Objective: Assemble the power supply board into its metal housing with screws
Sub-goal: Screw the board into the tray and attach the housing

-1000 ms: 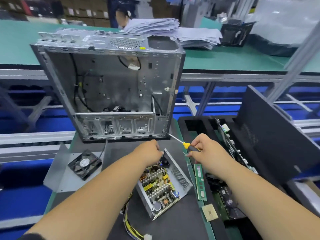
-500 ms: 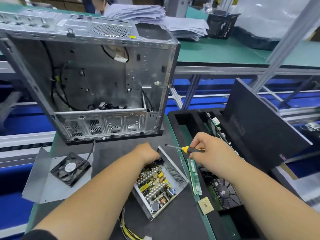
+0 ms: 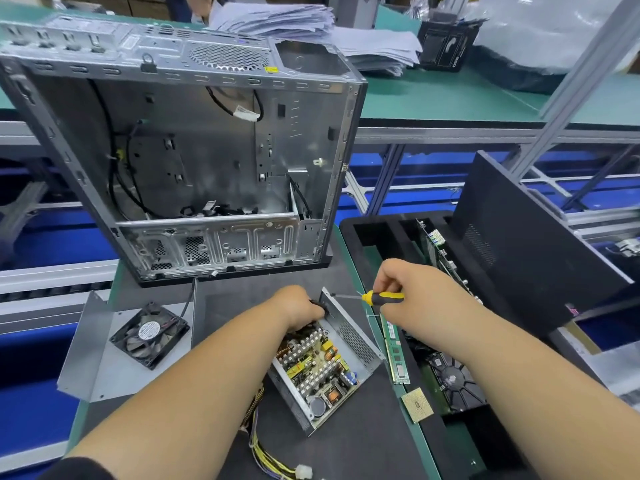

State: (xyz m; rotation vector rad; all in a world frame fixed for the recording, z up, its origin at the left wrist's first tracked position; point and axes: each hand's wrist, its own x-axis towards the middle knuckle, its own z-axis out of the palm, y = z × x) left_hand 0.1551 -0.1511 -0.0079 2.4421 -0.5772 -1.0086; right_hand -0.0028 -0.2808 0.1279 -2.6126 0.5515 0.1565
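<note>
The power supply board [image 3: 317,367], crowded with heatsinks and coils, lies inside its open metal housing [image 3: 356,344] on the dark mat. My left hand [image 3: 299,306] grips the housing's far corner, fingers curled over the board's end. My right hand [image 3: 412,296] holds a yellow-and-black screwdriver [image 3: 379,297]; its tip meets the top of the housing's far wall. A bundle of yellow and black wires [image 3: 266,452] trails from the housing toward me.
An open computer case [image 3: 194,161] stands behind the housing. A black fan [image 3: 149,334] lies on a grey metal plate [image 3: 86,362] at left. A memory stick [image 3: 394,351], a CPU chip [image 3: 417,405] and a black foam tray [image 3: 388,237] with boards are at right.
The screwdriver has swung down from pointing up at the case to lying level, its tip now at the housing's far wall. My left hand stays on the housing.
</note>
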